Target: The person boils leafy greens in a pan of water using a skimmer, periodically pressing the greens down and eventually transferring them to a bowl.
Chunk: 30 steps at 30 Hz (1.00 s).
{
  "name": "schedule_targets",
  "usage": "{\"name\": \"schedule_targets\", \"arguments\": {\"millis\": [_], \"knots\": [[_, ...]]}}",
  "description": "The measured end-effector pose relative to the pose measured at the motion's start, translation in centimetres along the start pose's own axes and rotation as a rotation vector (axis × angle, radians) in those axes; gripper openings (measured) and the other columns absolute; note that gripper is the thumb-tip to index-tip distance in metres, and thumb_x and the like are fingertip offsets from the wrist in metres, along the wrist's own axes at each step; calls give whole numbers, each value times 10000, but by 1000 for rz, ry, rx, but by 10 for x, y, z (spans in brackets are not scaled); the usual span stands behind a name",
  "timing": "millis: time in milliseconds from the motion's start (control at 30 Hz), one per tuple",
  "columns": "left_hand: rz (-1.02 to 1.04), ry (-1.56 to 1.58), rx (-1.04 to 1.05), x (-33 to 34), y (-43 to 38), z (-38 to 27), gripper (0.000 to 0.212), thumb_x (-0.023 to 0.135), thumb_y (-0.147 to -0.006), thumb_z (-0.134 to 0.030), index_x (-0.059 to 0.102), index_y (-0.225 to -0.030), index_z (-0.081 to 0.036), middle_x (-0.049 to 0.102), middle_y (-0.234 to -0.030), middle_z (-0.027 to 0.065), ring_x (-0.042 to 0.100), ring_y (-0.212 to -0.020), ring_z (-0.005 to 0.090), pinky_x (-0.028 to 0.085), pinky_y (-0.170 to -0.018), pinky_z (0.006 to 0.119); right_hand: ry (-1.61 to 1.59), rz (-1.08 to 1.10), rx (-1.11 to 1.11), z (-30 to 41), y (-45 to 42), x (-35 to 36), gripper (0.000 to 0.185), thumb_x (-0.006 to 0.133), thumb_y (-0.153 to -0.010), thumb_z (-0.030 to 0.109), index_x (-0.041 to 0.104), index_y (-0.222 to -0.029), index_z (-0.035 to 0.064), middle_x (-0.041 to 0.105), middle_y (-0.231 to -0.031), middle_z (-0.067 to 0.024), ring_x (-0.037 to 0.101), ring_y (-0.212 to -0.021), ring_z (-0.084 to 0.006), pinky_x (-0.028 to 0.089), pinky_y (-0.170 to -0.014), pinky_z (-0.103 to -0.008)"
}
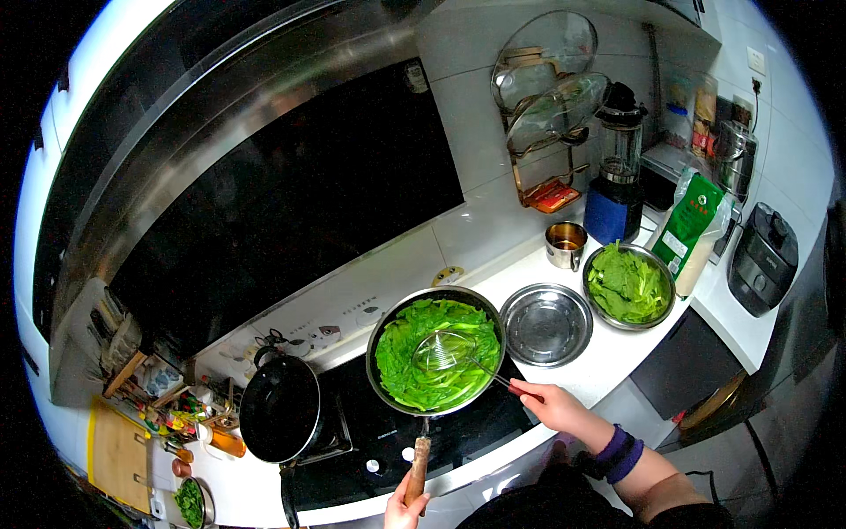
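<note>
My left hand (pixel 404 506) grips the wooden handle (pixel 418 466) of a dark pan (pixel 500 311) on the black glass cooktop (pixel 350 479). Bright green leafy vegetables (pixel 403 344) fill the pan almost to its rim. In my right hand (pixel 552 405) is the dark red handle of a wire skimmer (pixel 444 350). Its round wire head rests on the greens near the middle of the pan. Right beside the pan stands a shallow stainless steel bowl (pixel 547 325) with nothing seen in it. Farther right, another steel bowl (pixel 673 301) holds leafy greens (pixel 626 284).
A black wok (pixel 281 410) sits on the left burner. Behind the bowls are a steel mug (pixel 566 244), a blender (pixel 615 198) and a green bag (pixel 691 228). Glass lids (pixel 558 112) hang on a wall rack. Bottles (pixel 228 442) and a bowl of greens (pixel 192 506) stand at left.
</note>
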<state>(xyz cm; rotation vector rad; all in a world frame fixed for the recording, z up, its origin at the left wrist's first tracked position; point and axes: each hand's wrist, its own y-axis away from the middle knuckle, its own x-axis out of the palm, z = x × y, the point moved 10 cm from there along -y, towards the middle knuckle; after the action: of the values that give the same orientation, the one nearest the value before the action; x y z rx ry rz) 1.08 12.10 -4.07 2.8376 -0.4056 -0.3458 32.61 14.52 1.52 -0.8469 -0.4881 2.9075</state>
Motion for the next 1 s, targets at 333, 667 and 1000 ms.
{"name": "schedule_targets", "arguments": {"millis": [333,667,1000], "knots": [[-8,2,18,-2,4,-3,602,609,-784,-87,367,-1332,-32,542,-828,14,477,-615,79,408,-533,224,-202,150,226,7,-7,-5,365,468,-901,62,458,-1261,1,591,-1145,-98,542,-1038,-127,406,-898,-235],[-13,8,23,-1,-2,-6,596,600,-787,-79,365,-1333,-28,536,-821,12,474,-615,79,405,-531,221,-21,-32,61,20,12,-22,368,487,-889,195,492,-1250,125,633,-1037,-100,619,-902,-249,469,-776,-305],[-3,11,9,1,1,-1,591,592,-790,-71,364,-1333,-24,530,-814,11,472,-615,79,401,-529,218,281,88,160,29,45,-23,358,467,-884,246,507,-1239,231,634,-797,-149,609,-673,-318,479,-604,-394]]}}
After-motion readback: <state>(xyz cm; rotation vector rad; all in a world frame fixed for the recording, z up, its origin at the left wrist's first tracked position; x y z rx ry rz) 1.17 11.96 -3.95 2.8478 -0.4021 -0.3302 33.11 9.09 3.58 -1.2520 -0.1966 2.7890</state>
